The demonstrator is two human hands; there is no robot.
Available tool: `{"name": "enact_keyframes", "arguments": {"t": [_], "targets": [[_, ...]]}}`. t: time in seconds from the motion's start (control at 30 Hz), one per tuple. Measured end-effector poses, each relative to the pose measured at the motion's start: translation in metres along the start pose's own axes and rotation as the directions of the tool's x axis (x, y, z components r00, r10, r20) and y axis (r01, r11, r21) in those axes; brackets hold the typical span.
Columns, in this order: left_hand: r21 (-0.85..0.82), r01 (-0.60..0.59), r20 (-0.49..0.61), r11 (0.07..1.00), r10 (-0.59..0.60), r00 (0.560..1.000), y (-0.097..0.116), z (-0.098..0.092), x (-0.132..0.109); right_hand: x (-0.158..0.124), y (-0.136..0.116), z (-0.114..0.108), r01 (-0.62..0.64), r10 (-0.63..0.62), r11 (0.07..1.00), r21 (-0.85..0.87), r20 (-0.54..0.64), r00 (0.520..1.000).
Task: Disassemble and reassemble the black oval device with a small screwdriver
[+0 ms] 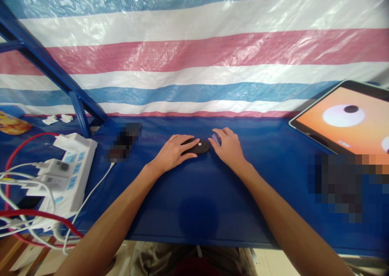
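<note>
My left hand lies over a black computer mouse, its fingers and thumb around the near end. A small white spot shows on the mouse's dark surface, and its right end sticks out past my fingers on the blue table. Just right of it, my right hand is curled, thumb and fingers bent toward the mouse with a narrow gap between. Between that thumb and forefinger shows a small bluish patch, too unclear to name.
On the left stands a white power strip with chargers and tangled white and red cables. A blurred dark device is plugged into a white cable. At right lie a tablet and a blurred dark object. A striped plastic sheet hangs behind.
</note>
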State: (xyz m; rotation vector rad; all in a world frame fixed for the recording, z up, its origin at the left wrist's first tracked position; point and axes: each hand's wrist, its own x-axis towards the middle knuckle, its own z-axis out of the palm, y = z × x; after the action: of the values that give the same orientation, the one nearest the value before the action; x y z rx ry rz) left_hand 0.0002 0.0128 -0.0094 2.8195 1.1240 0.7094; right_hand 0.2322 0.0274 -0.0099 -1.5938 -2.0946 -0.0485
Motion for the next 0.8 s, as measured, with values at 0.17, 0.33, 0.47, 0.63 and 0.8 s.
{"name": "enact_keyframes", "arguments": {"t": [0.17, 0.33, 0.47, 0.63, 0.8], "targets": [[0.033, 0.002, -0.025, 0.999, -0.002, 1.000, 0.004, 0.000, 0.001, 0.001, 0.003, -0.001, -0.053, 0.064, 0.996, -0.073, 0.158, 0.985], [0.048, 0.016, -0.024, 0.999, -0.015, 1.000, 0.008, -0.001, 0.001, 0.003, 0.002, -0.009, -0.084, 0.134, 0.958, 0.274, -0.168, 0.977], [0.068, 0.012, -0.040, 0.998, -0.010, 0.999, 0.010, -0.001, 0.002, -0.002, -0.006, -0.015, 0.073, 0.187, 0.830, 0.553, -0.399, 0.898], [0.082, 0.008, -0.045, 0.997, -0.005, 0.999, 0.011, 0.000, 0.002, -0.009, -0.014, -0.014, 0.218, 0.063, 0.821, 0.529, -0.462, 0.884], [0.087, -0.006, -0.041, 0.996, 0.009, 0.999, 0.011, 0.001, 0.002, -0.007, -0.016, -0.019, 0.344, -0.129, 0.856, 0.387, -0.483, 0.866]]}}
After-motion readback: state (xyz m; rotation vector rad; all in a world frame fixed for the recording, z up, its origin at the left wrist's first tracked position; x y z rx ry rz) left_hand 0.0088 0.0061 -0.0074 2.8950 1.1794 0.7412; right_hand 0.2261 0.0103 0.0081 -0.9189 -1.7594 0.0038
